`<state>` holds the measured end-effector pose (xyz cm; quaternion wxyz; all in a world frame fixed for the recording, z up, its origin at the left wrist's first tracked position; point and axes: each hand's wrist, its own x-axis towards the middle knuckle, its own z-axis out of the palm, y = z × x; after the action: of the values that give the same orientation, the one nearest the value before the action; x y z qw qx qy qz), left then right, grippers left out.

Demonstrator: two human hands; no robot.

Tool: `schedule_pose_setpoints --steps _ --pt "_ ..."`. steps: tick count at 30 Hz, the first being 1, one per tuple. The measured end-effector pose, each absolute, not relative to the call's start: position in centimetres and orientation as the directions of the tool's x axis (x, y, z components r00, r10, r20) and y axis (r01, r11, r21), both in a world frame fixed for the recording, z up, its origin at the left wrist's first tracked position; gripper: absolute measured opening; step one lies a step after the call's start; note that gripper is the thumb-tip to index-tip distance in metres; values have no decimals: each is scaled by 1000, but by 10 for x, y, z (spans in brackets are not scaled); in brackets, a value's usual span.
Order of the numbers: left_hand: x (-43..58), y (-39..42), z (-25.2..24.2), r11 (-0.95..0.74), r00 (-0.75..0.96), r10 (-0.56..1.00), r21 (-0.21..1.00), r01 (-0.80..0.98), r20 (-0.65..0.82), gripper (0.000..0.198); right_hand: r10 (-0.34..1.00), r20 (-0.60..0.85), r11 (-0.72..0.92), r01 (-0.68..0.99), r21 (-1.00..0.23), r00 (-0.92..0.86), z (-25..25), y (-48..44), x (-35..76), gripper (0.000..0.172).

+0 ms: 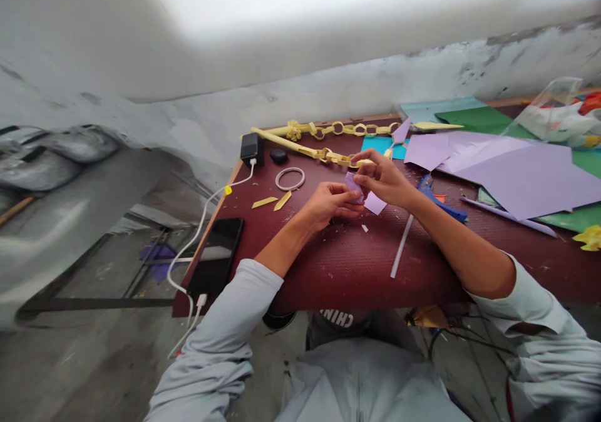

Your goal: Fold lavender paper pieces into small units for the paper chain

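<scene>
to the right of the white ring (289,188), the left hand (334,203) and the right hand (382,178) pinch a small purple paper (350,181) between nearly closed fingers (346,196); two yellow strips (282,201) lie on the ring's near side.

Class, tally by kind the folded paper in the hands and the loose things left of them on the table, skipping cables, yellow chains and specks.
Folded purple paper in left hand and right hand: 1
Smartphone: 1
Black charging block: 1
Small black rounded object: 1
White ring, likely tape: 1
Yellow paper strips: 2
Total: 7
</scene>
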<state>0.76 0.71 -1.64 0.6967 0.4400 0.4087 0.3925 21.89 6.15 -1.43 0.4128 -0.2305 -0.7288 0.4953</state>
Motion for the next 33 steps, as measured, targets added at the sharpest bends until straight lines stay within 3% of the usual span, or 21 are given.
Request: schedule_pose_setpoints --steps 4,7,13,17,33 --pt "8 9 -20 280 341 918 940 -197 -202 43 738 393 437 -55 -898 -549 -16 62 218 42" --pt "9 10 -22 243 298 939 942 -231 -169 47 758 392 437 -40 -899 -522 -17 64 218 54" --pt "12 14 -21 134 106 989 941 -312 -106 45 769 239 392 141 -909 -593 -19 66 224 55" --pt "11 17 -22 132 101 989 935 -329 -104 45 748 228 393 138 -909 -624 -16 64 225 61" --pt "5 20 -22 80 77 995 953 -293 -60 39 815 228 310 68 -948 -533 -12 63 221 35"
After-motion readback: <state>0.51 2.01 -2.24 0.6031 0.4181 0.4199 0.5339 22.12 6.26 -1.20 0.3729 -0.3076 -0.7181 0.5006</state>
